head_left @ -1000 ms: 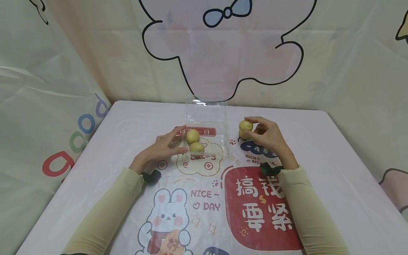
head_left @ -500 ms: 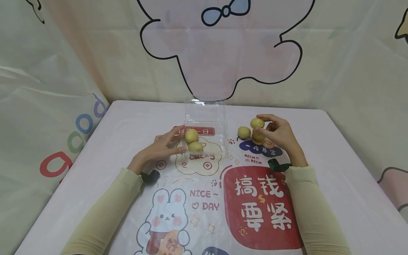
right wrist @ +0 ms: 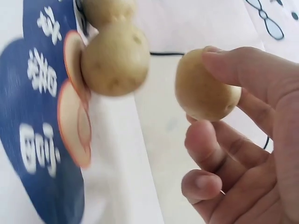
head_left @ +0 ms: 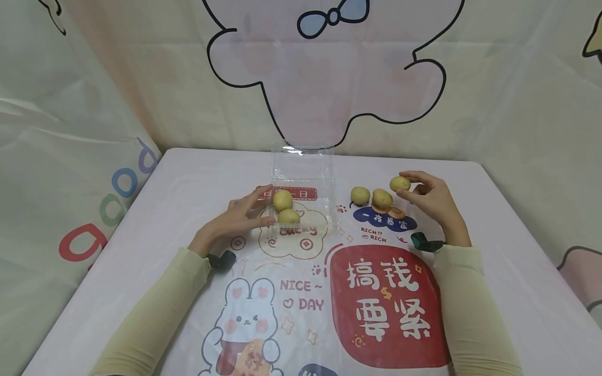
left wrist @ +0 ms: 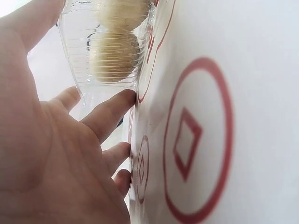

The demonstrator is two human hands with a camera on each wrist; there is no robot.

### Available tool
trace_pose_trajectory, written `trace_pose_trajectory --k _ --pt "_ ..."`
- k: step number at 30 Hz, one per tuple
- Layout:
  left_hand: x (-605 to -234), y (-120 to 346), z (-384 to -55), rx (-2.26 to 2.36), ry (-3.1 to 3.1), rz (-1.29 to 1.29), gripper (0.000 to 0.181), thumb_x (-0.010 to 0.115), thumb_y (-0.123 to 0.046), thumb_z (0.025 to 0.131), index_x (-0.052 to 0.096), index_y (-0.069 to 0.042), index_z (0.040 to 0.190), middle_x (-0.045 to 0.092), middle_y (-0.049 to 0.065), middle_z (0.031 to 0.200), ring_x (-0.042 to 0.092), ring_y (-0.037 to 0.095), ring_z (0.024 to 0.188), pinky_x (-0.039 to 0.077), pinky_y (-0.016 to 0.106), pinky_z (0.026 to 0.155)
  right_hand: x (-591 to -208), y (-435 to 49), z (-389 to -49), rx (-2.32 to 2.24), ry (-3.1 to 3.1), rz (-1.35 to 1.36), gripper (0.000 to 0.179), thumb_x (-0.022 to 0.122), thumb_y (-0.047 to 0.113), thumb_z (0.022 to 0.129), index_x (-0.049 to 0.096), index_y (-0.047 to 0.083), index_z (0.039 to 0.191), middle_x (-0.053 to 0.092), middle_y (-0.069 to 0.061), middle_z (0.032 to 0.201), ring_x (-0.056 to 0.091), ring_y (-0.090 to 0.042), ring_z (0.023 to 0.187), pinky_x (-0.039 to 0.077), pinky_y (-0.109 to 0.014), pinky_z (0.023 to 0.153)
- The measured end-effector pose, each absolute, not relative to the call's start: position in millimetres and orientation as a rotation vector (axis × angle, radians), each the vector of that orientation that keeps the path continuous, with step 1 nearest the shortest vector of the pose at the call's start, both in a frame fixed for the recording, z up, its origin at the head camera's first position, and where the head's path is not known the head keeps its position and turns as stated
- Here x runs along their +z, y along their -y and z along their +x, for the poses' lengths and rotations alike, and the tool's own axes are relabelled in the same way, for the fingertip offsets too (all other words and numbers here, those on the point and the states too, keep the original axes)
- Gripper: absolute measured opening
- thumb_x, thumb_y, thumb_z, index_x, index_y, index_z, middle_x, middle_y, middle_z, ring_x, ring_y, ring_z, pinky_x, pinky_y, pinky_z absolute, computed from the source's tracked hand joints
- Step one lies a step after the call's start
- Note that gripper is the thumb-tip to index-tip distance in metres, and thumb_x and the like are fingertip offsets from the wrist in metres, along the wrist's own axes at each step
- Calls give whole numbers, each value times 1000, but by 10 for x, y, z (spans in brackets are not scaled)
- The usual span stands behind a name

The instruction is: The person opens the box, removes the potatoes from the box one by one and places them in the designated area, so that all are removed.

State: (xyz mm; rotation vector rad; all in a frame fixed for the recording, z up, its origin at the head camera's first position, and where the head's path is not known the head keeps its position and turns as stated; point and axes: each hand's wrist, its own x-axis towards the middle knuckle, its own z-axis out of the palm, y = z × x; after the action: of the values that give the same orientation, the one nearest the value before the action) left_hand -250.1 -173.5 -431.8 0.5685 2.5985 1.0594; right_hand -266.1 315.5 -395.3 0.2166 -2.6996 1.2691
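My right hand (head_left: 435,201) pinches a small yellow potato (right wrist: 198,88) between thumb and fingertips, close over the table. Just left of it, two more potatoes sit side by side: the nearer one (head_left: 382,199) and the farther one (head_left: 360,196). A clear plastic clamshell box (head_left: 312,209) stands at the table's middle with its lid (head_left: 303,166) raised at the back. Inside, along its left side, lie two potatoes, one behind (head_left: 282,200) and one in front (head_left: 288,216). My left hand (head_left: 235,216) touches the box's left side, thumb and fingers spread and fairly straight.
A white tablecloth (head_left: 254,334) printed with a rabbit and red and blue patches covers the table. Beyond the back edge hangs a cartoon curtain (head_left: 376,78). Dark wrist cameras sit at the left cuff (head_left: 223,260) and the right cuff (head_left: 425,243).
My right hand has moved right with a potato in its fingers, after letting go of others along the way; two now stand in a row. The left hand and box have stayed put.
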Motion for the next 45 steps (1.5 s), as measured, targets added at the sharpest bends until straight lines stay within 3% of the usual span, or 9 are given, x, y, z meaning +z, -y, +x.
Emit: trace_pose_trajectory --k 11,17,25,33,45 --pt "-4323 1740 -2506 1059 -2602 577 93 65 -62 90 12 -37 163 39 5 164 18 33 159 8 59 123 -3989 -3360 -2601 1178 2849 89 54 72 45 93 61 18 139 60 -9 130 52 -16 83 45 -23 63" --pt "-4322 1744 -2500 1057 -2605 583 93 65 -61 91 12 -37 163 39 5 164 19 33 159 9 59 122 -4043 -3384 -2600 1171 2934 68 61 71 52 92 58 20 142 59 -9 134 49 -21 95 45 -27 71" --pt "-4312 1731 -2492 1056 -2599 544 93 65 -62 90 11 -39 163 38 2 164 14 33 160 8 61 123 -4068 -3387 -2621 1159 3013 81 62 75 48 91 59 15 141 58 -16 135 51 -25 96 47 -30 70" --pt "-4299 1719 -2481 1067 -2594 515 92 66 -60 90 12 -43 162 37 1 165 11 34 160 10 63 122 -4089 -3395 -2616 1174 3068 89 63 73 48 92 56 15 142 55 -19 140 51 -29 106 45 -32 80" --pt "-4292 1720 -2481 1052 -2604 525 93 65 -62 89 11 -42 162 39 2 164 13 33 160 8 62 123 -4093 -3387 -2632 1227 3089 131 61 72 44 94 53 16 145 52 -19 140 54 -28 104 48 -30 77"
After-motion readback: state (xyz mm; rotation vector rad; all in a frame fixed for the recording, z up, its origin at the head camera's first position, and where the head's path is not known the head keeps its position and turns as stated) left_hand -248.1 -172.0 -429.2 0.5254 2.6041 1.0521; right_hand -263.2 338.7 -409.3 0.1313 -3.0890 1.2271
